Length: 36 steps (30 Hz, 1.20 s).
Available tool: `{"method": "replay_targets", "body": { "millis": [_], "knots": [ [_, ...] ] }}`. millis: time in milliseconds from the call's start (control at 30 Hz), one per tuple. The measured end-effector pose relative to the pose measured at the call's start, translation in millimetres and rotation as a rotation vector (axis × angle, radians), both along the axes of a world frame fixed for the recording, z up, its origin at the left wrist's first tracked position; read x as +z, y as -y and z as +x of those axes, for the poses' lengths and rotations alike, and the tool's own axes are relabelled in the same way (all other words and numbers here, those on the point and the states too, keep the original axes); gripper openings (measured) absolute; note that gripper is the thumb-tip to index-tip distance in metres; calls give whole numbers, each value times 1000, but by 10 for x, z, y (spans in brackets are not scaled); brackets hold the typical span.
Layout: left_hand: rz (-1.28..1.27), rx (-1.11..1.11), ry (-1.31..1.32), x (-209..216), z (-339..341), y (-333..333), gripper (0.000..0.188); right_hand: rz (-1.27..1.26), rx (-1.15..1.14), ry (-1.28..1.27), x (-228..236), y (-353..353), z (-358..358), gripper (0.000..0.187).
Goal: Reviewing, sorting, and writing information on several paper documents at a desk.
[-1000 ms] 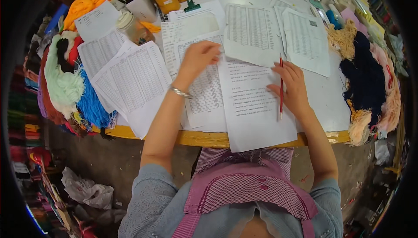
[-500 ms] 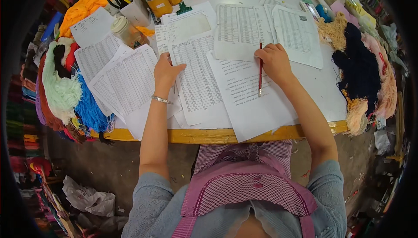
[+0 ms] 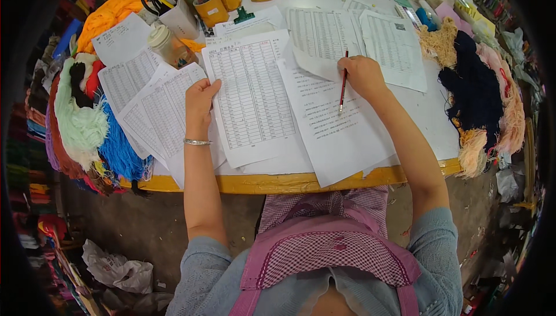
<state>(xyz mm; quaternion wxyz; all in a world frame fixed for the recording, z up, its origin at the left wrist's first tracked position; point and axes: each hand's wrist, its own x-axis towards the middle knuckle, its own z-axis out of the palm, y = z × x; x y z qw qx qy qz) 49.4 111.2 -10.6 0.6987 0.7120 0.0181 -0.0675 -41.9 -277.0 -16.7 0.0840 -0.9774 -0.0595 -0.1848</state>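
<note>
Landmark: ruled sheet [image 3: 252, 99]. The left hand [image 3: 200, 99] grips its left edge, thumb on top, probably to steady the page. Right of the landmark, the right hand [image 3: 364, 76] is closed on 1 red pencil [image 3: 343, 88] and appears to pinch the curled sheet [image 3: 315, 64] at its corner. The curled sheet obstructs the top of the text sheet [image 3: 341, 142], also right of the landmark. Beyond the landmark: 1 green clip [image 3: 244, 15]. Upper left of it: 1 lidded jar [image 3: 171, 46].
</note>
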Motion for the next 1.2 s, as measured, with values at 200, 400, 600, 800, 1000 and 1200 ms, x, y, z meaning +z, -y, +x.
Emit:
{"method": "replay_targets", "body": {
  "millis": [200,400,600,800,1000,1200],
  "knots": [
    [-35,36,118,214,-181,37,16,17,15,40,-8,69,57,5],
    [11,163,323,344,-218,-50,19,169,49,110,44,-36,-200,20],
    [-96,243,400,416,-180,-420,24,81,-40,179,190,-96,-572,19],
    [-215,263,387,512,-209,-588,23,100,20,247,112,88,-822,12],
    [-243,257,364,562,-237,-651,22,104,-158,31,-10,39,-984,29],
    [-265,239,379,595,-242,-664,21,140,-237,-91,40,-34,-970,62]
  ]
}}
